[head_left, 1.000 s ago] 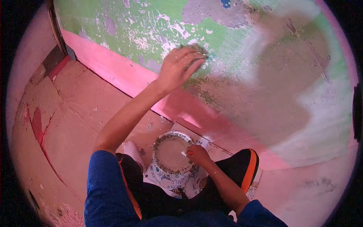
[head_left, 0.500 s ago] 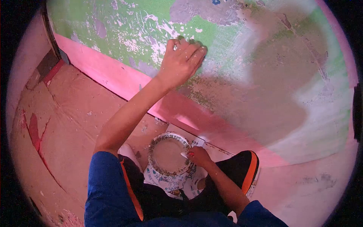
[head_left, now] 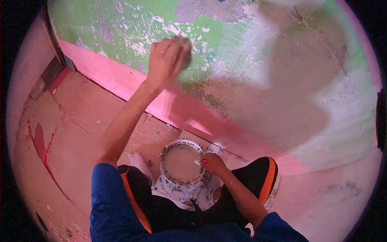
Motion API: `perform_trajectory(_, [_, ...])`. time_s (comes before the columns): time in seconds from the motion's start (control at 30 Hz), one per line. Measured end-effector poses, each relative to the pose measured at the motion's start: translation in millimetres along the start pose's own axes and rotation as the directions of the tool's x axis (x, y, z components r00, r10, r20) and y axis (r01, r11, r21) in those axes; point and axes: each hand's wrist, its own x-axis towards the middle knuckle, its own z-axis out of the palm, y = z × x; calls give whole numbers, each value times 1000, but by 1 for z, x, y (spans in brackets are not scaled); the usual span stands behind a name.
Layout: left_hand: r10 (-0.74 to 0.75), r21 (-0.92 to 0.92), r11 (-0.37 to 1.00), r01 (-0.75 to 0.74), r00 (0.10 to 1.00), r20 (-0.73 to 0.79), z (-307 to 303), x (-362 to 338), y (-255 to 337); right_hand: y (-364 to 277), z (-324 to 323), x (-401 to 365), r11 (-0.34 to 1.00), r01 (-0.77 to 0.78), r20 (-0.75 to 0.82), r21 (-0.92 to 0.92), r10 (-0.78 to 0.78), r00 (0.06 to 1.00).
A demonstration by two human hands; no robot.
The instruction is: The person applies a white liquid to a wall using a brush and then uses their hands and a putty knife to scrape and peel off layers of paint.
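My left hand [head_left: 167, 60] is raised against the green, patchy wall [head_left: 205, 30], its fingers curled together. Whatever those fingers hold is hidden and blurred. White flecks and scraped patches surround them on the paint. Low in the middle, my right hand [head_left: 213, 163] is closed around a small red-and-white tool [head_left: 204, 161] at the right rim of a round bucket [head_left: 164, 159]. The bucket holds a greyish-pink material, and its rim is crusted.
Printed paper [head_left: 173, 191] lies under the bucket between my legs. A pink band [head_left: 105, 68] runs along the wall's base above the dusty floor [head_left: 80, 117]. Red marks [head_left: 39, 141] streak the floor at left. A dark upright edge [head_left: 52, 34] stands at upper left.
My left hand has moved left across the wall. My right hand keeps its place by the bucket rim, still around the tool. The view has shifted slightly.
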Motion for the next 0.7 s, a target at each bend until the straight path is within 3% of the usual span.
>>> perform_trajectory(0.07, [223, -52, 973, -225, 974, -40, 4, -1, 11, -3, 1, 0, 999, 37, -16, 24, -37, 999])
perform_trajectory(0.23, [244, -124, 960, -249, 968, -59, 16, -1, 15, -12, -5, -2, 998, 53, -94, 41, -49, 994])
perform_trajectory(0.33, [242, -210, 947, -245, 970, -40, 19, -11, 10, -5, -2, -1, 996, 94, -47, -4, -94, 994])
perform_trajectory(0.4, [133, -231, 967, -109, 987, 94, 16, -21, 11, -2, 0, 0, 999, 31, 61, -26, -29, 998])
perform_trajectory(0.53, [63, -317, 948, -12, 987, 149, 28, -42, 14, -9, 1, -3, 998, -4, 34, -56, 6, 999])
perform_trajectory(0.6, [372, -266, 908, -323, 914, 161, 32, -53, 18, -9, 1, -4, 997, -60, -52, -41, 58, 997])
perform_trajectory(0.63, [355, -286, 916, -282, 901, 250, 31, -57, 19, -8, 1, -3, 998, -44, -44, -48, 42, 998])
perform_trajectory(0.67, [347, -271, 922, -278, 903, 254, 30, -59, 14, -6, 1, -3, 992, -99, -42, -83, 96, 995])
perform_trajectory(0.7, [304, -140, 950, -280, 931, 201, 28, -60, 7, -5, 2, -3, 981, -156, -42, -115, 152, 988])
